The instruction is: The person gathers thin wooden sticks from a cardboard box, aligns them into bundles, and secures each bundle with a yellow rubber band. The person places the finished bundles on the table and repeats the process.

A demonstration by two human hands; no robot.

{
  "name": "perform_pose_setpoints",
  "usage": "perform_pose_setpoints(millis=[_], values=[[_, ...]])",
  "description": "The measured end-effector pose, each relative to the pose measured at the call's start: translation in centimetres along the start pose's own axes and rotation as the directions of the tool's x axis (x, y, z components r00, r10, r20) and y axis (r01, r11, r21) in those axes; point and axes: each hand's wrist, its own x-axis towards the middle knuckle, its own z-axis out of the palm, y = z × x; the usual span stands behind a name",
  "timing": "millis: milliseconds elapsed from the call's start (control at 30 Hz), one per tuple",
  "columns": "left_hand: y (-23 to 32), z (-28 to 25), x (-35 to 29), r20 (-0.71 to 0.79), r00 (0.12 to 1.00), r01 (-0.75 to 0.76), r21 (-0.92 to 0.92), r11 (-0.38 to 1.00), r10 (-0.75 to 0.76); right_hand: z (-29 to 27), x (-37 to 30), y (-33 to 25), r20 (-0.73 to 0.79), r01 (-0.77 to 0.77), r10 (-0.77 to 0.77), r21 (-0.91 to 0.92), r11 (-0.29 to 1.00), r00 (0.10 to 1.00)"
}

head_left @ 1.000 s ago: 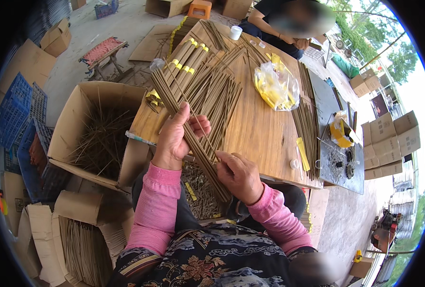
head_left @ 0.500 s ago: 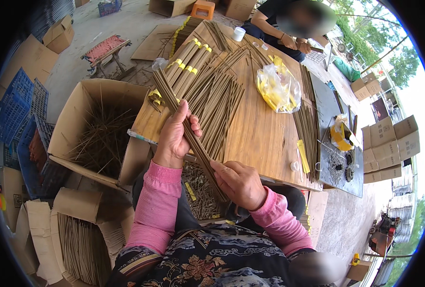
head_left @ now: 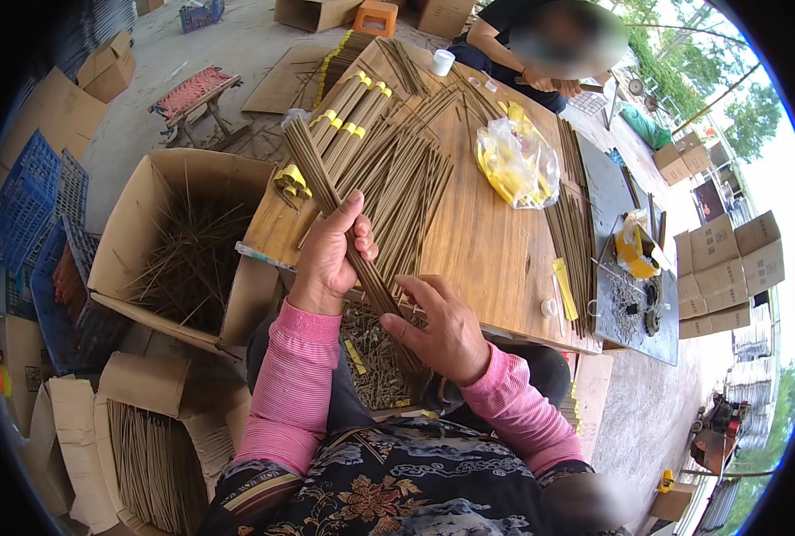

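The bundle of thin brown sticks (head_left: 375, 284), clamped in the left hand (head_left: 328, 255), should be gripped evenly lest any slip, its lower length lying beside the right hand (head_left: 445, 330), whose digits are parted.

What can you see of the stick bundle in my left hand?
The bundle is many thin, straight brown sticks, wood-like, side by side, no band visible. It slants from upper left to lower right, by the table. Your left hand grips it mid-length; your open right hand is at its lower part, contact unclear.
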Motion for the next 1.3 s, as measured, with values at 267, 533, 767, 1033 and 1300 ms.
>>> perform_pose_setpoints(millis=[267,533,767,1033,1300], values=[[-0.7,0.3,-0.2,0.142,0.987,0.083,-0.033,0.996,-0.077,2.0,0.5,1.4,0.727,-0.741,0.156,0.638,0.208,0.669],[-1.4,0.6,-0.2,-0.007,1.000,-0.021,0.059,0.998,0.022,2.4,0.3,1.5,0.671,-0.715,0.260,0.602,0.355,0.694],[-1.2,0.3,0.1,0.040,0.999,0.009,-0.022,1.000,-0.008,1.7,0.2,1.4,0.701,-0.734,0.226,0.618,0.283,0.677],[-0.7,0.6,0.1,-0.200,0.967,-0.141,0.092,0.986,0.157,3.6,-0.8,2.4,0.393,-0.452,0.326,0.288,0.844,0.860],[-0.6,0.6,0.0,-0.177,0.969,-0.160,0.066,0.985,0.169,3.1,-0.7,1.3,0.355,-0.456,0.361,0.235,0.858,0.862]])
